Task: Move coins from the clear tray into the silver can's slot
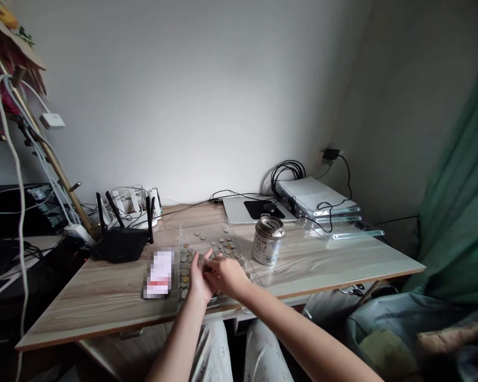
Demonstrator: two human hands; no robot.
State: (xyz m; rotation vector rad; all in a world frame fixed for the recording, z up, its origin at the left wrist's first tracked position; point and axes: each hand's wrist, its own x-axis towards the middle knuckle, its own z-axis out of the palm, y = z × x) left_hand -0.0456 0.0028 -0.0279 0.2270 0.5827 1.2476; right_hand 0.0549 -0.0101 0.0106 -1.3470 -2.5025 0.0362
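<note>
My left hand (201,280) is turned palm up over a clear plastic tray (239,233), its fingers stretched out and apart. My right hand (228,271) is curled, with its fingertips pressed together over the left palm. Whatever lies between the fingertips or in the palm is hidden. Loose coins (222,240), silver and yellowish, lie scattered in the tray, with several in rough rows (184,265) along its left side. Right of the tray stands a round metal tin (268,241) with a slot in its lid.
A phone with a blurred screen (159,271) lies left of the tray, near a black router (123,241). Behind are a closed laptop (233,209), a mouse (269,207) and stacked clear trays with paper (316,195). Black cables cross the desk (83,307).
</note>
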